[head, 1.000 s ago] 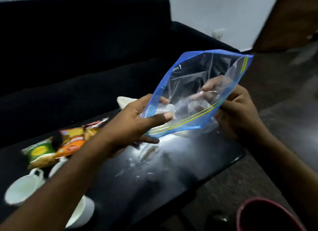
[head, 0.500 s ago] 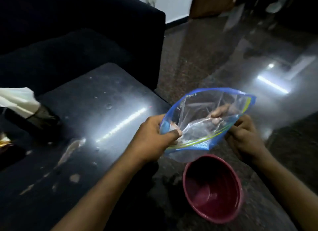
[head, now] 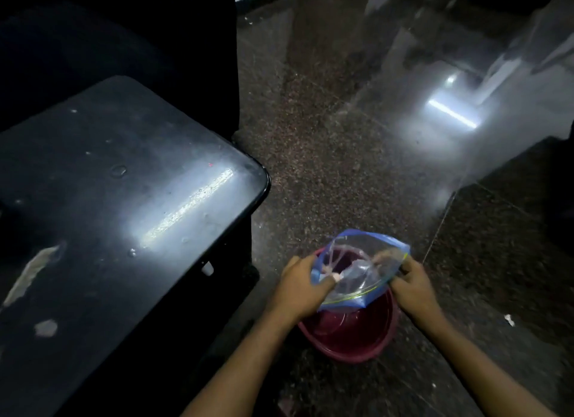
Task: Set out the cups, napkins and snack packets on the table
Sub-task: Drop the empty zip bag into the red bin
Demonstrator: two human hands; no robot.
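A clear zip bag with blue edges (head: 362, 272) hangs just above a dark red bucket (head: 351, 339) on the floor. My left hand (head: 299, 288) pinches the bag's left side. On the bag's right side my right hand (head: 411, 284) grips the edge, some of its fingers showing through the plastic. The bag looks almost empty. The black table (head: 102, 211) stands to the left of my hands. No cups, napkins or snack packets are in view.
A black sofa (head: 124, 44) stands behind the table. Speckled stone floor (head: 341, 152) stretches ahead and to the right, with a bright light reflection on it. The table's rounded corner (head: 262, 180) juts toward the floor space.
Both hands have carried the bag from over the table, right and down, to just above the red bucket. The cups, packets and napkin have left the view as my head turned.
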